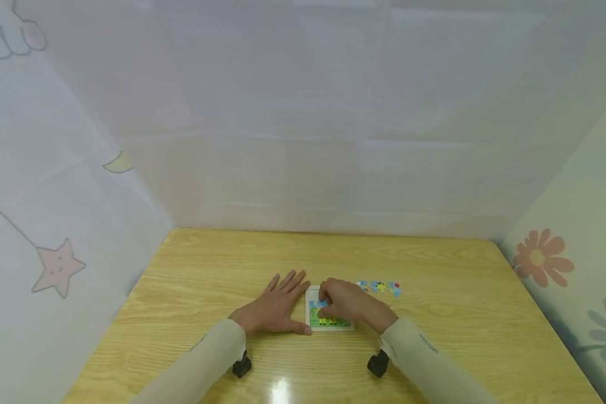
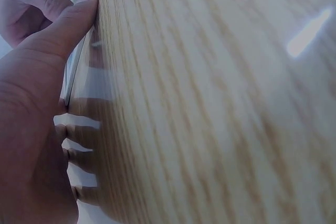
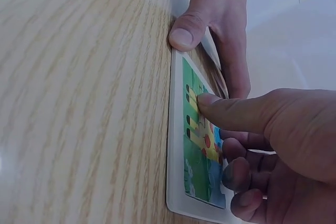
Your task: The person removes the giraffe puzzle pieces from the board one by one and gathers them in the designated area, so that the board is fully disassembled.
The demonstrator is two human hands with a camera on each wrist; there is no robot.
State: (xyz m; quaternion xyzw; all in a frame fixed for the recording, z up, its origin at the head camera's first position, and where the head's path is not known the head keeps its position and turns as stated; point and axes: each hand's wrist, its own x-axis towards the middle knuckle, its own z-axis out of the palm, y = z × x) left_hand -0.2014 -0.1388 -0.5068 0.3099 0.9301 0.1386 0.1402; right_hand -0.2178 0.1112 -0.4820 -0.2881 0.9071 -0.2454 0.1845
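Observation:
A white-framed jigsaw board (image 1: 330,329) lies flat on the wooden table, its lower part filled with a green, blue and yellow animal picture. Palm down with fingers spread, my left hand (image 1: 275,308) rests at the board's left side, its thumb (image 3: 182,36) touching the near-left corner. My right hand (image 1: 350,302) is over the board, fingers curled. In the right wrist view its thumb (image 3: 231,111) touches the yellow legs of the picture (image 3: 195,129). Whether a piece sits between thumb and fingers is hidden. The upper-left part of the board shows pale, without picture.
Several loose puzzle pieces (image 1: 381,287) in blue and yellow lie in a row right of the board, beyond my right hand. The wooden table (image 1: 222,258) meets a pale cloth backdrop (image 1: 303,168) at its far edge.

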